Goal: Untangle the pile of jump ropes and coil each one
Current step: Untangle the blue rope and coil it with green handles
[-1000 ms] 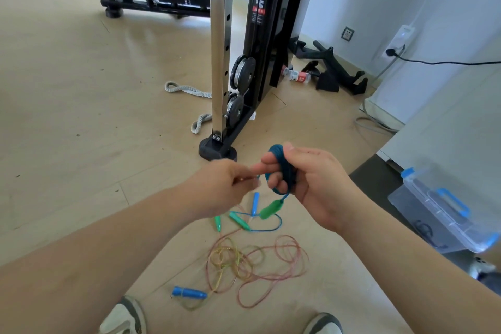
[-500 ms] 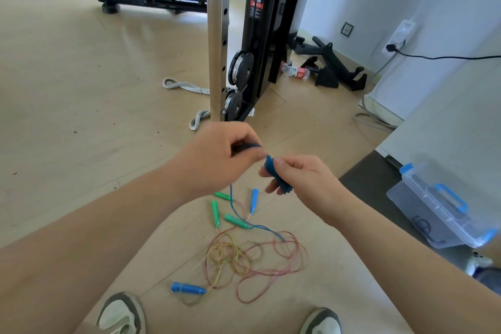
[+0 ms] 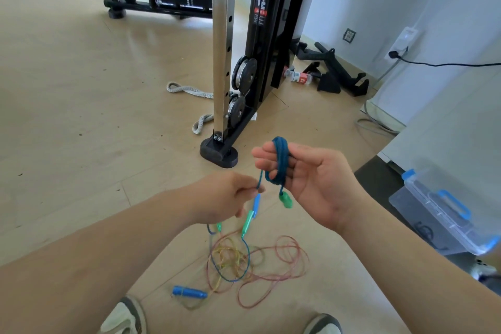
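Note:
A blue jump rope (image 3: 279,163) is wound in a coil around the fingers of my right hand (image 3: 311,182), palm turned up. One green handle (image 3: 286,200) dangles from the coil. My left hand (image 3: 225,198) pinches the free strand of the same rope just left of the coil. The rest of that strand drops to the floor, where a tangle of red and yellow ropes (image 3: 257,263) lies with green and blue handles (image 3: 250,214) and a loose blue handle (image 3: 189,292).
A cable machine post and black foot (image 3: 219,153) stand just beyond my hands. A grey braided rope (image 3: 187,89) lies left of it. A clear lidded bin with blue latches (image 3: 444,214) sits at the right. My shoes (image 3: 127,317) are at the bottom edge.
My right hand has turned palm up and spread, showing the coil. My left hand has dropped lower with the strand, after passing over the coil half a second ago.

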Demonstrator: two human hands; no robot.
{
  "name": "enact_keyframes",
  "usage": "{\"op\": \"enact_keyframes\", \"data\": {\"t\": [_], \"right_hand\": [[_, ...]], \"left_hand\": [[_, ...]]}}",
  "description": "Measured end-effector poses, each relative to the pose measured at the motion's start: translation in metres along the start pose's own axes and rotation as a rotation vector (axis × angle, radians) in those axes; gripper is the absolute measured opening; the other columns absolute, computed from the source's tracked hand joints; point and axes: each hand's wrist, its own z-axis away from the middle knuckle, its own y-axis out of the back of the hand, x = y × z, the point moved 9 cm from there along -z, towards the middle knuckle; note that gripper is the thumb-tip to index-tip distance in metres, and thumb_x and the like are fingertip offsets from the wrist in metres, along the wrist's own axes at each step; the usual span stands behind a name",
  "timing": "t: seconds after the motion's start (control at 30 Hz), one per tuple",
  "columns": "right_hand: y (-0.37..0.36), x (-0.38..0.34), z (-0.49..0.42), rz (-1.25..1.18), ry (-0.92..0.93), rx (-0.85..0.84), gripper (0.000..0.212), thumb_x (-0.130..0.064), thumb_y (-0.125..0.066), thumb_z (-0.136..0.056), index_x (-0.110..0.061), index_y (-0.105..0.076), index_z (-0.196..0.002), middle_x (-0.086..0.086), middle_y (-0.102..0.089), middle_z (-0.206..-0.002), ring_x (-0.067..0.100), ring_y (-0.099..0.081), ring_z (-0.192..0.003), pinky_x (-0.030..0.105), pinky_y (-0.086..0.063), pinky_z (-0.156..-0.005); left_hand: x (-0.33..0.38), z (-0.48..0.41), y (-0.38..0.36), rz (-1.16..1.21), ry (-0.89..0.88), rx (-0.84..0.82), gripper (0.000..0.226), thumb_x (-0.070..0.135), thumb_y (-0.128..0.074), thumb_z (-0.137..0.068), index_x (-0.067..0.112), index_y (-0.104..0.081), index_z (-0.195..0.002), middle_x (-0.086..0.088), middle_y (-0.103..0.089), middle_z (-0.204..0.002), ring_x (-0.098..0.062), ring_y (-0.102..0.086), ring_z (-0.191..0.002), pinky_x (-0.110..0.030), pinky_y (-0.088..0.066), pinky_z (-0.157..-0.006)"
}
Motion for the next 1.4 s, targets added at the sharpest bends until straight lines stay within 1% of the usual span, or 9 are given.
{"op": "enact_keyframes", "data": {"t": [0.2,0.4,0.5,0.63,0.77,0.97,1.07,1.2,1.4], "right_hand": [[0.026,0.004,-0.005,0.186,0.056,0.164,0.035,-0.017,-0.049,-0.103,0.009,-0.061,-0.123,0.027,-0.068,-0.125,0.033,-0.07,-0.113,0.039,-0.055,-0.093],[0.025,0.003,0.001,0.979,0.075,0.163,0.038,-0.042,-0.043,-0.104,-0.019,-0.061,-0.079,-0.016,-0.062,-0.07,0.008,-0.053,-0.072,0.037,-0.046,-0.078],[0.021,-0.001,0.006,1.102,0.078,0.14,0.046,-0.043,-0.037,-0.108,-0.01,-0.069,-0.106,-0.002,-0.074,-0.091,0.006,-0.059,-0.077,0.039,-0.051,-0.087],[-0.005,-0.011,0.012,1.312,0.252,0.071,0.035,-0.03,-0.049,-0.105,-0.003,-0.07,-0.1,0.015,-0.071,-0.085,0.017,-0.063,-0.071,0.042,-0.053,-0.073],[-0.014,-0.003,0.01,1.04,0.164,0.01,0.033,-0.021,-0.047,-0.107,-0.008,-0.075,-0.096,-0.002,-0.079,-0.091,0.009,-0.066,-0.07,0.02,-0.05,-0.065],[-0.003,-0.014,0.005,0.434,0.191,0.138,0.033,-0.012,-0.043,-0.109,0.003,-0.072,-0.106,0.015,-0.078,-0.104,0.021,-0.075,-0.087,0.03,-0.056,-0.074],[0.009,-0.016,0.002,0.705,0.206,0.236,0.034,-0.02,-0.042,-0.109,0.006,-0.064,-0.103,0.017,-0.074,-0.105,0.013,-0.074,-0.095,0.03,-0.059,-0.082],[0.01,-0.003,0.0,1.251,0.186,0.154,0.037,-0.03,-0.041,-0.106,-0.003,-0.045,-0.082,0.016,-0.064,-0.084,0.031,-0.057,-0.077,0.044,-0.046,-0.071],[0.013,-0.001,0.006,1.096,0.114,0.066,0.041,-0.033,-0.044,-0.107,0.0,-0.067,-0.096,0.018,-0.072,-0.094,-0.001,-0.058,-0.066,0.038,-0.048,-0.074]], "left_hand": [[0.051,0.01,-0.013,-0.169,-0.156,0.011,0.034,0.034,-0.046,-0.105,0.009,-0.058,-0.086,-0.007,-0.064,-0.078,-0.025,-0.057,-0.071,-0.037,-0.047,-0.068],[0.073,0.028,0.041,0.139,-0.304,0.262,0.014,0.017,-0.066,-0.095,0.024,-0.07,-0.084,0.001,-0.065,-0.068,-0.004,-0.052,-0.057,-0.019,-0.044,-0.055],[0.051,0.026,0.069,0.222,-0.258,0.428,0.006,0.02,-0.07,-0.094,0.019,-0.073,-0.089,-0.002,-0.07,-0.071,-0.01,-0.059,-0.059,-0.02,-0.048,-0.058],[0.021,0.015,0.073,0.132,-0.18,0.455,0.011,0.029,-0.064,-0.098,0.027,-0.074,-0.094,-0.004,-0.07,-0.076,-0.021,-0.063,-0.07,-0.033,-0.051,-0.064],[0.004,0.006,0.057,-0.013,-0.109,0.346,0.022,0.04,-0.055,-0.102,0.027,-0.072,-0.094,-0.002,-0.068,-0.075,-0.016,-0.06,-0.066,-0.034,-0.05,-0.064],[-0.001,0.004,-0.005,-0.185,-0.037,-0.027,0.032,0.039,-0.047,-0.105,0.016,-0.057,-0.087,-0.007,-0.064,-0.083,-0.023,-0.059,-0.079,-0.035,-0.049,-0.076],[0.026,0.014,-0.027,-0.254,-0.115,-0.128,0.029,0.036,-0.045,-0.106,0.021,-0.053,-0.082,0.001,-0.058,-0.076,-0.021,-0.057,-0.076,-0.033,-0.047,-0.072],[0.059,0.021,0.004,-0.202,-0.26,0.068,0.018,0.03,-0.051,-0.102,0.021,-0.061,-0.091,0.003,-0.062,-0.076,-0.013,-0.058,-0.071,-0.03,-0.048,-0.067],[0.04,0.03,0.088,0.134,-0.29,0.549,0.009,0.029,-0.071,-0.093,0.023,-0.073,-0.086,0.001,-0.069,-0.068,-0.013,-0.058,-0.06,-0.024,-0.046,-0.058]]}}
